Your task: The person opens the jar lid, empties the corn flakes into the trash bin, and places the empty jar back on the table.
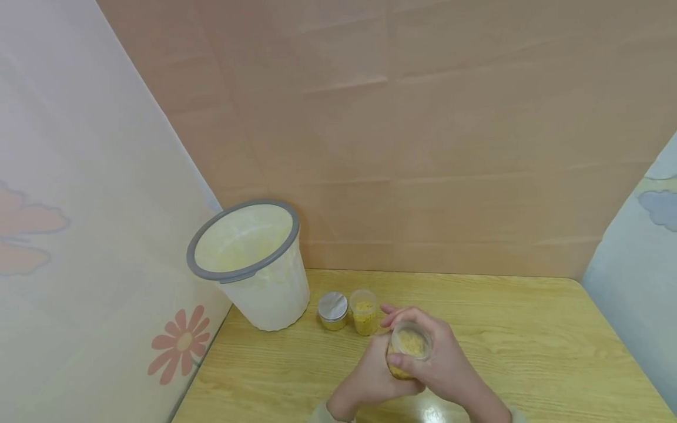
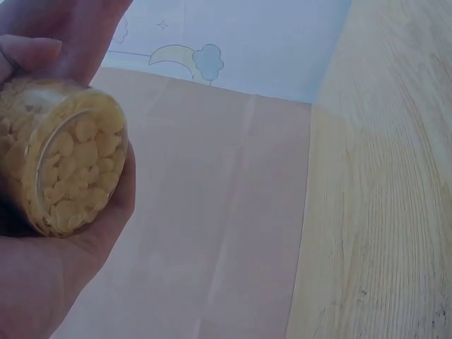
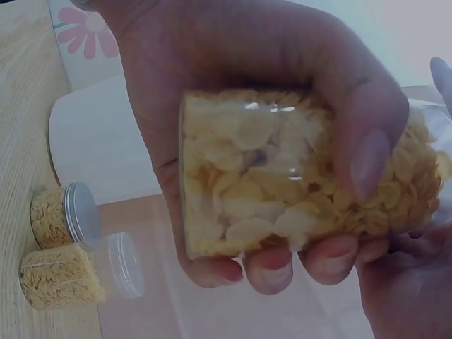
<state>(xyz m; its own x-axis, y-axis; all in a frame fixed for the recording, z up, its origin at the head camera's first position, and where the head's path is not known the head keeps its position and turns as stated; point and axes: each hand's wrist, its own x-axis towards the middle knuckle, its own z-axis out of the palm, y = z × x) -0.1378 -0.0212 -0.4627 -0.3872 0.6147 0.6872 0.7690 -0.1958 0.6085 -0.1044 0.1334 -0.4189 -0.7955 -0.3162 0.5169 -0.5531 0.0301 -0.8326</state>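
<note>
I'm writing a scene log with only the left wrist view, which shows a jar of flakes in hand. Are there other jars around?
Observer: Yes. Besides the held jar, a short jar and a taller jar, both containing flakes, stand side by side on the table.
Operator: Thanks. My view shows nothing bigger than the jar; is there something larger nearby?
Observer: Yes, the head view shows a gray-rimmed white bin to the left of those two jars.
</note>
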